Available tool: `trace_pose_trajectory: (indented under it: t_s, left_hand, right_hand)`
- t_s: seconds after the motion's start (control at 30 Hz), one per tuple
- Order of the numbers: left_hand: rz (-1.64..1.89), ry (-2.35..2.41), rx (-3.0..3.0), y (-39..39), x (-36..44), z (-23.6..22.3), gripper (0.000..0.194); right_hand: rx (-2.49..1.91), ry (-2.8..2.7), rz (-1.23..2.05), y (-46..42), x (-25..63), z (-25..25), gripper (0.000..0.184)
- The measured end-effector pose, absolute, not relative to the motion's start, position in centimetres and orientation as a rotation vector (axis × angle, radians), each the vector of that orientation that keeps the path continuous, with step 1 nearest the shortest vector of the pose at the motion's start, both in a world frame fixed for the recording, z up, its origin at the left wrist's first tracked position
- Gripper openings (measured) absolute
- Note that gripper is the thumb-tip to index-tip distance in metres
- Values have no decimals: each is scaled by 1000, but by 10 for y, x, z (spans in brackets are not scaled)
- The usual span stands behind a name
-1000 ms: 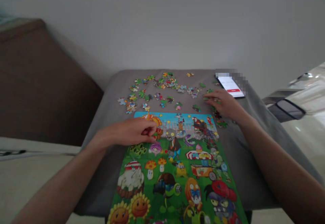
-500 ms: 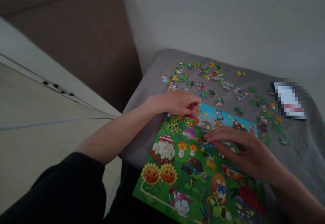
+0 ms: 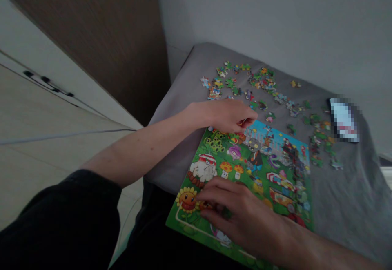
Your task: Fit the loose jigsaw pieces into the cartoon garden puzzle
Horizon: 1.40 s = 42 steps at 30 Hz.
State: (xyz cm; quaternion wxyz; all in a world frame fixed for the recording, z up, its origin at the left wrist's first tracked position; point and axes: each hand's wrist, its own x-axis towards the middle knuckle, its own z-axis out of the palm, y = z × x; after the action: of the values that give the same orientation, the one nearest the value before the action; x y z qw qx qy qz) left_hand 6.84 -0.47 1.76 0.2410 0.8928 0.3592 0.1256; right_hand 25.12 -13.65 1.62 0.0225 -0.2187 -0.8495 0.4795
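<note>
A bright cartoon picture board [image 3: 222, 170] with sunflowers, mushrooms and a zombie printed on it lies tilted over the edge of a grey cloth-covered surface. My left hand [image 3: 231, 115] is at its far left edge, fingers curled closed; whatever they may hold is hidden. Low over the board, my right hand [image 3: 235, 208] has thumb and fingers apart around a printed sunflower, and I see nothing held. Loose jigsaw pieces [image 3: 265, 81] are scattered beyond the board, the nearest ones close to my left hand.
More jigsaw pieces [image 3: 321, 133] lie to the right of the board. A dark-edged, pixelated object [image 3: 344, 119] rests beyond them on the grey cloth [image 3: 343, 204]. A brown panel [image 3: 122, 37] stands at the left, a pale wall [image 3: 275, 21] behind. A cable [image 3: 76, 134] runs at the left.
My right hand has moved from the zombie picture down and left to the sunflowers. My left hand stays curled at the board's far edge. The view has shifted slightly.
</note>
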Motion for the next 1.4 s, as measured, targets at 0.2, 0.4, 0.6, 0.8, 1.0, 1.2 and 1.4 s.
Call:
trace_pose_trajectory:
  t_s: [0.2,0.4,0.6,0.8,1.0,1.2,1.4]
  left_hand:
    - [295,1009,2437,-7,69,22,14]
    - [279,1001,2448,-9,69,25,14]
    - [278,1005,2454,-10,70,24,15]
    - [287,989,2472,-9,71,21,12]
    - [295,966,2480,-8,71,19,10]
    - [294,970,2468,-8,70,18,12]
    - [305,970,2472,-8,70,18,14]
  right_hand:
    - [-689,-2678,1431,-136,252,13,22]
    - [-674,-2622,1449,-133,256,16,25]
    - [-653,-2584,1434,-131,258,18,24]
    - [-649,-2601,1432,-131,258,15,22]
    - [-651,-2617,1411,-130,257,14,17]
    - [-677,-2664,1374,-129,254,15,16]
    - [-630,-2820,1164,-130,252,17,10]
